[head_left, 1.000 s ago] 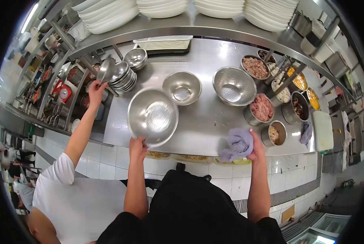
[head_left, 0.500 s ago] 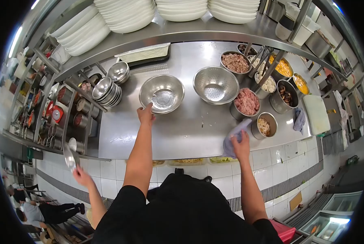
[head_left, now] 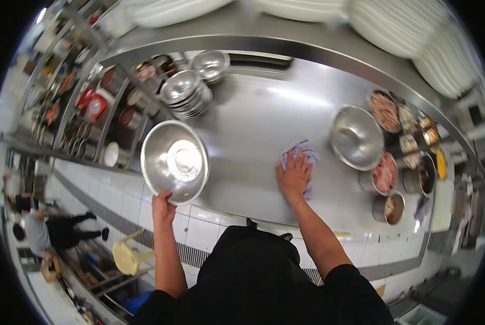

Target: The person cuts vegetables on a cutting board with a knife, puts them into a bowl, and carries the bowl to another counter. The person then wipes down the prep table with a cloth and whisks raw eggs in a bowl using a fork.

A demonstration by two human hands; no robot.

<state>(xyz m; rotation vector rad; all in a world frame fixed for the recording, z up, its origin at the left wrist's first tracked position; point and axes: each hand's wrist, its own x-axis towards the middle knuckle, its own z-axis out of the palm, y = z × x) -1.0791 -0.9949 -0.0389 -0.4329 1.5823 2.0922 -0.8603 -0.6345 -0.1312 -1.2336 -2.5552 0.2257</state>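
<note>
My left hand grips the near rim of a large steel bowl, tilted over the left front edge of the steel table. A bright reflection fills the bowl's middle, and a small yellowish bit shows near its rim. My right hand lies on a purple-grey cloth, pressing it to the tabletop with the fingers stretched forward. To the right of the cloth stands a perforated steel bowl.
Stacked steel bowls stand at the back left. Pots of pink meat and other food line the right side. Plates fill the shelf above. A yellow stool and a distant person are at lower left.
My left hand has taken hold of a bowl and brought it left and nearer. My right hand has moved the cloth inward onto the table. The co-worker's hand with a bowl has left view.
</note>
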